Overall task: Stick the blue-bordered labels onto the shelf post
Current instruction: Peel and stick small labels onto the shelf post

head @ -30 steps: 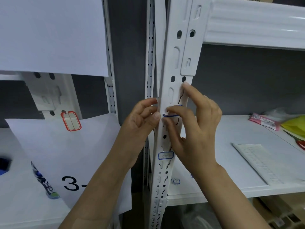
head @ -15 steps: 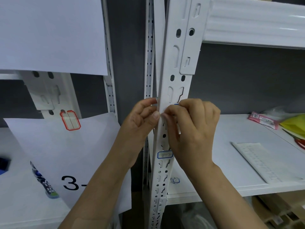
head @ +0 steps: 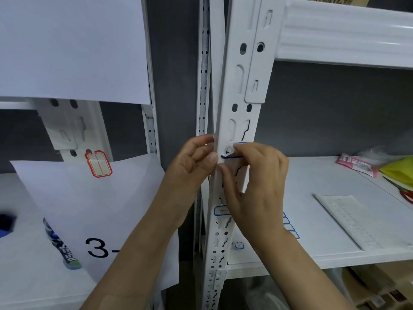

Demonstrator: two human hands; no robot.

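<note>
1. Handling, as a judgement: the blue-bordered label is thin adhesive paper, nearly weightless and floppy. It will likely curl, crease or stick to itself if taken by the middle. It is best held by its edges with fingertips only, adhesive side kept off the skin, then smoothed from one end to the other.

2. Location: the label sits at the front face of the white shelf post, just below a pair of keyhole slots. Only its lower blue edge and an upper right corner show; the rest is hidden by fingers.

3. Right hand: closed in a pinch on the label, thumb below, fingertips on top, pressing it against the post.

4. Left hand: fingers curled round the post's left edge, touching it at label height. Whether it also touches the label cannot be told.

5. Appearance: white field, dark blue outline, small rectangle with rounded corners. A second label of the same kind is already stuck lower on the post, just beside the right wrist.

6. Supply: a label sheet with blue outlines lies on the shelf board, partly behind the right forearm.

7. Risk, as a judgement: the slots beneath leave the paper unsupported; firm pressing there could dent or tear it.
</note>
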